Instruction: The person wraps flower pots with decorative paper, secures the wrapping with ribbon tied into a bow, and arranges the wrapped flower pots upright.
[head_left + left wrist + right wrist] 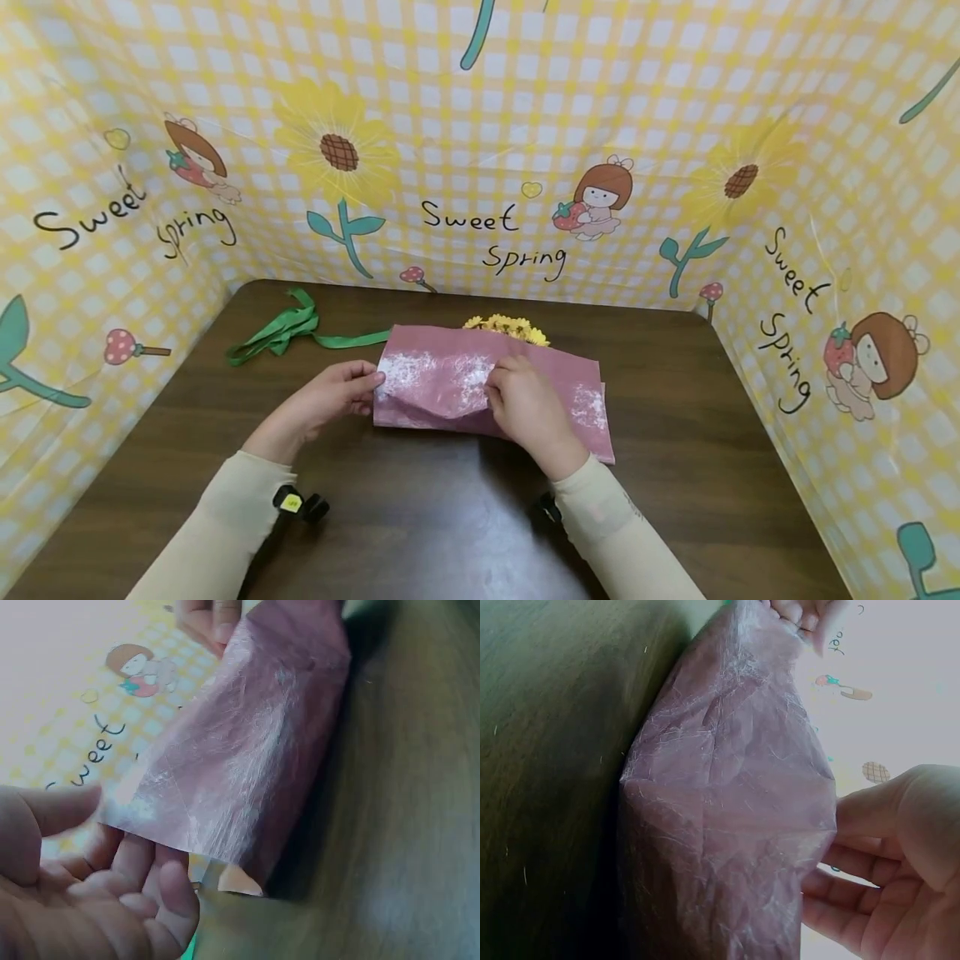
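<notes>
Head view showed me the pink paper [435, 385], folded in layers over the middle of the table [420, 517]. I judged it light, thin and bendy, its shiny face slippery and easily creased, so a gentle pinch along the edges seemed the best hold. The left hand [341, 392] pinched its left edge; the right hand [528, 404] pinched a free edge near its middle. Wrist views gave me crinkles and glossy streaks, perhaps a clear film, though glare kept me from being certain. Yellow flowers [508, 327], small and ruffled, showed past its far edge. Beyond its left end lay a green ribbon [288, 327], flat and loosely looped on the dark wood grain. Checked cloth [465, 133] hung behind.
</notes>
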A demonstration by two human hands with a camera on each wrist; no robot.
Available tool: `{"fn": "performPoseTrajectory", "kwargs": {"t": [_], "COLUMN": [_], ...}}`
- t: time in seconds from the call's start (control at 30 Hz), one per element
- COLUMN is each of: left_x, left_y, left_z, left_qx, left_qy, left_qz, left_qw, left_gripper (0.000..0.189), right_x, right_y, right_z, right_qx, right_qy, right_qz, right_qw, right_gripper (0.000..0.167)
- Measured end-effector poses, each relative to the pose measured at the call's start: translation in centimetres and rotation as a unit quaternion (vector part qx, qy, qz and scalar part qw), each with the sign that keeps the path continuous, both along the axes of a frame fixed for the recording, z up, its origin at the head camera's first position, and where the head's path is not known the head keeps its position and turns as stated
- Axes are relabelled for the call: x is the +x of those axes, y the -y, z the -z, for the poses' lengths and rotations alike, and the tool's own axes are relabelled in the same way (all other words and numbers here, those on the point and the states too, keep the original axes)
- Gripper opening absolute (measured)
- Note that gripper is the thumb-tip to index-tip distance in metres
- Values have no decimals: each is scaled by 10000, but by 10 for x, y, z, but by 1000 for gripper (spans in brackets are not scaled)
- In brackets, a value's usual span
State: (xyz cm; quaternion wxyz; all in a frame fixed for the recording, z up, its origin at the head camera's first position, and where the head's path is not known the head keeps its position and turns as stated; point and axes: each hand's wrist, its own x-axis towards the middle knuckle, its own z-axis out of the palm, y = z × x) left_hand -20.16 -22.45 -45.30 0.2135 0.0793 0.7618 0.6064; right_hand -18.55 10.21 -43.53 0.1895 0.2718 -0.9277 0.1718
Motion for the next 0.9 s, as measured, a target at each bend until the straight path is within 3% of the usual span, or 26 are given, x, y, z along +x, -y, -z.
{"fn": "performPoseTrajectory", "kwargs": {"t": [0.17,0.37,0.47,0.6,0.7,0.77,0.8,0.83,0.87,0.9], "left_x": [3,1,-5,-11,-10,-6,-3,0,4,8], "left_y": [3,7,9,13,12,8,5,-1,-8,-17], "left_z": [7,10,12,19,21,16,12,7,2,-4], "left_qx": [-305,-423,-110,675,934,656,320,-50,-427,-828], "left_qy": [-380,-371,-168,253,239,-186,-599,-1070,-1612,-2172], "left_qz": [413,361,391,362,64,-273,-477,-690,-880,-1036], "left_qw": [9980,9978,9990,9967,9953,9973,9966,9918,9820,9671], "left_gripper": [49,54,59,47,39,47,50,52,53,51], "right_x": [1,-1,-2,-3,-3,-3,-3,-3,-3,-3], "right_y": [-2,-2,-3,-5,-5,-5,-5,-5,-6,-6], "right_z": [1,3,2,2,1,0,-1,-2,-2,-3], "right_qx": [-64,-156,-180,-140,-77,-51,-45,-36,-26,-14], "right_qy": [5,-69,38,209,198,137,107,83,60,49], "right_qz": [24,-23,-27,-33,-45,-95,-124,-146,-158,-160], "right_qw": [10000,9999,9998,9997,9998,9998,9999,9999,9999,9999], "right_gripper": [10,8,8,7,8,8,8,9,9,9]}}
